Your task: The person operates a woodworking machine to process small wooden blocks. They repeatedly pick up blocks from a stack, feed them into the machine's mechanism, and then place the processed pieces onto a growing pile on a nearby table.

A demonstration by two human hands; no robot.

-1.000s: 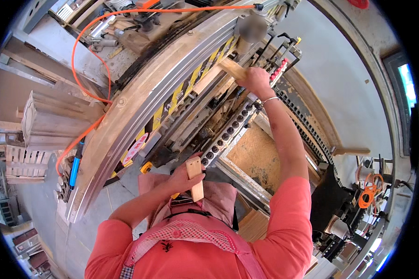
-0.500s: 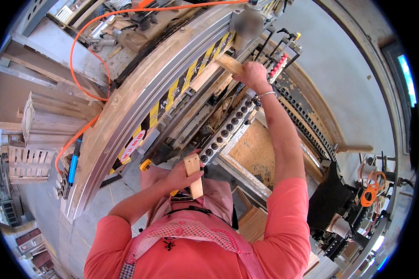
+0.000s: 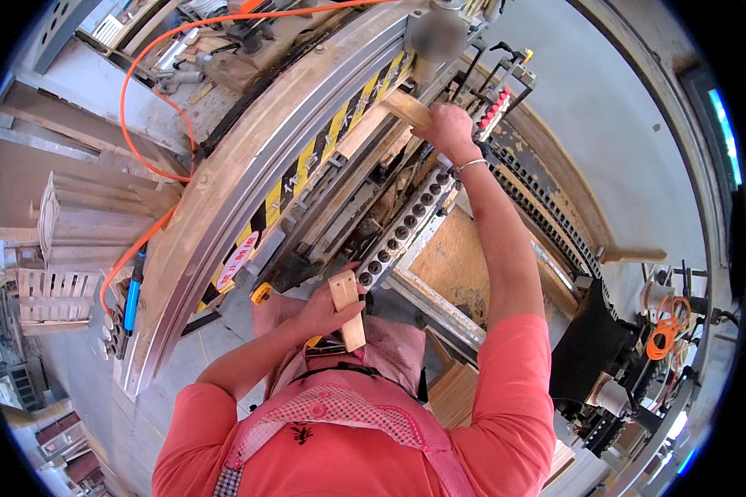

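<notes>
A short wooden block (image 3: 347,313) with two small holes near its upper end stands tilted in my left hand (image 3: 317,315), the fingers wrapped round it close to my waist. Stretched out far ahead, my right hand (image 3: 451,132) grips the near end of another wooden piece (image 3: 407,108). That piece reaches over the machine bed, beside a pale wooden strip (image 3: 361,137) that lies along the striped guard (image 3: 323,149). The right fingertips are partly hidden by the hand itself.
Between my arms runs a bar with a row of black round heads (image 3: 400,234). Red knobs (image 3: 495,108) sit beyond my right hand. A tray of sawdust (image 3: 452,265) lies left of my right forearm. An orange hose (image 3: 128,108) crosses the left side, near stacked boards (image 3: 99,219).
The whole view has shifted slightly. Both hands keep their hold on the wooden pieces, with hardly any movement.
</notes>
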